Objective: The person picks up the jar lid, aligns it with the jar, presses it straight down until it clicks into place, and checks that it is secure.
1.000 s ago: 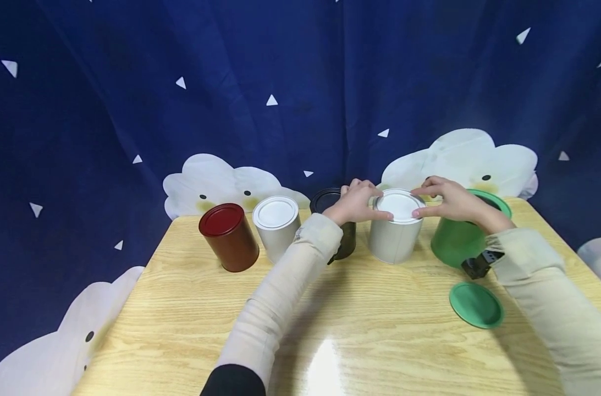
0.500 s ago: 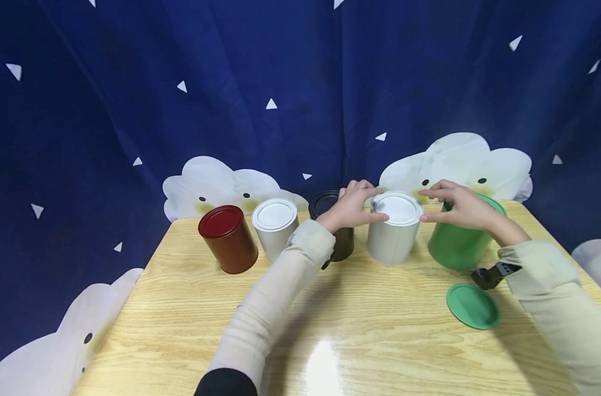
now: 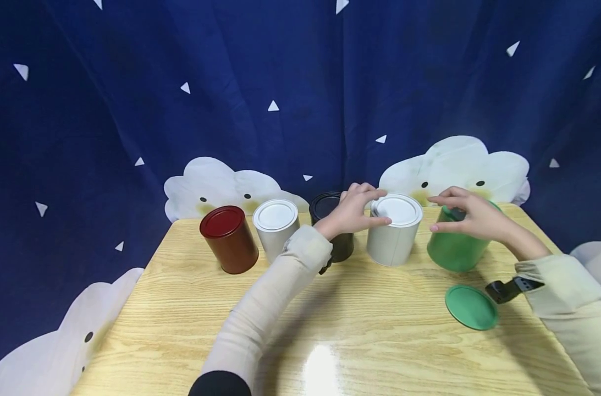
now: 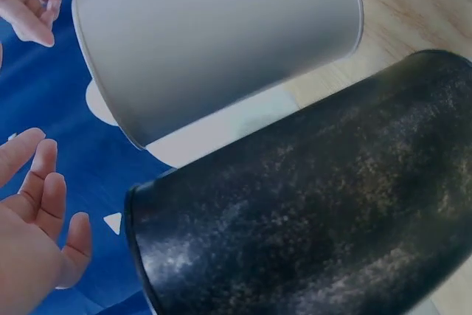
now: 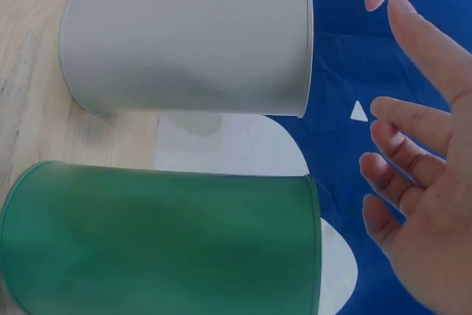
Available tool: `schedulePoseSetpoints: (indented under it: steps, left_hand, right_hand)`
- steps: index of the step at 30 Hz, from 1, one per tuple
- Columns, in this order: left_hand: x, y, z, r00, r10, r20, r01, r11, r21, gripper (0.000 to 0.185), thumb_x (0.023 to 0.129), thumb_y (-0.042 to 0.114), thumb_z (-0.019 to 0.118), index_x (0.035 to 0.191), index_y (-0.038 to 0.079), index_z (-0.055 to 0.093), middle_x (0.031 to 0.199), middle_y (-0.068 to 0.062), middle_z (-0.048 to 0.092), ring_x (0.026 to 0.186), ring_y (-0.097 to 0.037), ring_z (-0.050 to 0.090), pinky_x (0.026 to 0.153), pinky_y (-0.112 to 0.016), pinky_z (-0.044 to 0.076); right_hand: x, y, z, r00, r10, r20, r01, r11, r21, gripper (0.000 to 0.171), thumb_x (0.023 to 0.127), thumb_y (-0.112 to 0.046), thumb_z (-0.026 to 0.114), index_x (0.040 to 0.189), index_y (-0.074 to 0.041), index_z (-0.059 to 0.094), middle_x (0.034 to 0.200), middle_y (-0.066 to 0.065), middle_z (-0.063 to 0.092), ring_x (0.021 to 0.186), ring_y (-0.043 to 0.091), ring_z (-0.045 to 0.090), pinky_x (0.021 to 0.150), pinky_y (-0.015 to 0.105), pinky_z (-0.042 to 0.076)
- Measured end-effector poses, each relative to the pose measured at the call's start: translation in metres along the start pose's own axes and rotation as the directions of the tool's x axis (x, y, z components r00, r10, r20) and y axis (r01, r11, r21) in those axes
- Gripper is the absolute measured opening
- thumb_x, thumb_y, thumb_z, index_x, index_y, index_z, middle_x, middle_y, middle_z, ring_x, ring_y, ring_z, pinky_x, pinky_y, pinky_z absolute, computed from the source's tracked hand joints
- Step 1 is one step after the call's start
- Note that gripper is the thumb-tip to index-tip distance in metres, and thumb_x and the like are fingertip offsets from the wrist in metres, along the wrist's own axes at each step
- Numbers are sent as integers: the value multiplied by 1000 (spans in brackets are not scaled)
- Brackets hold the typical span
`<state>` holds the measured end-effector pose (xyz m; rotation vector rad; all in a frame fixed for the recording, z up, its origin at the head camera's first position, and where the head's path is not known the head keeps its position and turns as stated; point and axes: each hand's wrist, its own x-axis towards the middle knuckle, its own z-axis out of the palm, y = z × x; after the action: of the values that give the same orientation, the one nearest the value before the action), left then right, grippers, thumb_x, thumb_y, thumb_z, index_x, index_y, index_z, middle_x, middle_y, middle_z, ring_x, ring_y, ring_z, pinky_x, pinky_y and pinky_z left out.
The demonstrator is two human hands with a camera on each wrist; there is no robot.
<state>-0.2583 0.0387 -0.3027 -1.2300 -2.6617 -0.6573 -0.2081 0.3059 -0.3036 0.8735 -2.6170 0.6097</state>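
Note:
A white can (image 3: pixel 392 243) with its white lid (image 3: pixel 397 210) on stands right of centre. My left hand (image 3: pixel 351 213) hovers over the black can (image 3: pixel 343 248), thumb and fingers spread near the white lid's left edge. In the left wrist view that hand (image 4: pixel 33 230) shows above the rims, holding nothing. My right hand (image 3: pixel 474 218) is above the green can (image 3: pixel 453 254), its thumb and fingers parted. The right wrist view shows this hand (image 5: pixel 431 160) apart from both cans. A green lid (image 3: pixel 472 307) lies flat on the table in front of the green can.
Left of the black can stand another white can (image 3: pixel 276 228) and a dark red can (image 3: pixel 233 247), both lidded. The cans form a row along the back of the wooden table (image 3: pixel 181 330). A blue curtain (image 3: pixel 280 66) with clouds hangs behind.
My right hand has drawn away from the white lid's right edge, moving right over the green can. My left hand has barely shifted. The cans and the green lid stay in place.

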Motion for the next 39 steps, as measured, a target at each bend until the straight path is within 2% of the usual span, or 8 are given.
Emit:
schedulePoseSetpoints:
  steps: [7, 15, 21, 27, 31, 39]
  left_hand:
    - [-6, 8, 5, 999, 43, 6, -43, 999, -29, 59, 78, 38, 70, 127, 10, 54, 117, -2, 51, 105, -17, 38, 80, -26, 27]
    - [-12, 21, 8, 997, 73, 33, -70, 994, -78, 60, 78, 38, 70, 128, 10, 53, 119, -1, 50, 106, -16, 37, 80, -24, 26]
    - [-15, 29, 12, 994, 112, 16, -110, 991, -76, 59, 77, 37, 72, 127, 12, 54, 118, -1, 51, 113, -18, 36, 82, -25, 26]
    - [-17, 37, 17, 990, 144, 0, -143, 986, -90, 57, 76, 35, 72, 126, 11, 55, 116, -1, 52, 114, -18, 36, 88, -26, 26]
    - [-18, 42, 21, 988, 153, -7, -153, 982, -110, 56, 76, 35, 73, 125, 12, 56, 115, 0, 52, 111, -17, 38, 89, -26, 26]
    - [-19, 51, 30, 986, 169, 2, -167, 976, -140, 57, 77, 35, 72, 127, 14, 55, 115, 1, 53, 107, -15, 39, 90, -25, 26]
  right_hand:
    - [-13, 0, 0, 996, -75, -44, 75, 997, -7, 56, 62, -16, 82, 109, 5, 62, 95, 2, 56, 74, 11, 47, 65, 22, 37]
    - [-32, -1, -2, 995, -54, -85, 60, 996, 67, 57, 58, -8, 83, 109, 6, 63, 93, 0, 55, 74, 8, 45, 64, 18, 36]
    - [-48, -1, -6, 992, -67, -104, 77, 993, 88, 59, 56, -4, 83, 111, 1, 63, 96, -2, 54, 79, 5, 45, 65, 17, 36]
    - [-64, -1, -10, 995, 1, -95, 7, 996, 84, 54, 57, -4, 83, 107, -1, 65, 97, -8, 54, 80, 3, 47, 66, 16, 37]
    - [-73, -1, -12, 994, 51, -102, -42, 995, 89, 52, 56, -3, 83, 106, -3, 66, 97, -9, 55, 76, 2, 45, 62, 17, 34]
    - [-90, 3, -11, 992, 64, -106, -59, 997, 56, 54, 55, -6, 84, 106, -10, 67, 98, -16, 53, 80, -1, 44, 62, 16, 33]
